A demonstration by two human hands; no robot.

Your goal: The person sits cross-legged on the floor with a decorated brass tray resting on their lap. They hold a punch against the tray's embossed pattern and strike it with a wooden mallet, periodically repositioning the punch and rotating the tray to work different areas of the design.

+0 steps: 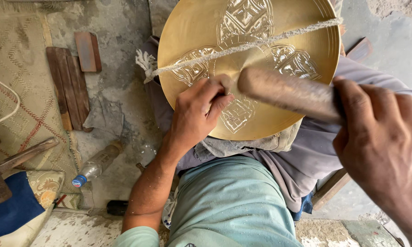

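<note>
1. A round brass plate [201, 36] with engraved patterns rests on the person's lap, over grey cloth, at the top middle of the view.
2. A white rope [261, 43] runs across the plate's face from its left rim to the upper right.
3. The left hand [197, 114] presses on the plate near its centre, fingers pinched together on a small tool whose shape cannot be made out.
4. The right hand [382, 142] is clamped around the end of a wooden mallet [284, 91], which hangs blurred just above the plate, its round end close to the left hand's fingers.
5. The two hands are apart, the right one nearer the camera.
6. On the concrete floor at left lie flat wooden pieces [71, 82], a plastic bottle [98, 164] with a blue cap, and a woven mat [23, 82].
7. A hammer handle [25, 155] lies near a patterned cushion [46, 185].
</note>
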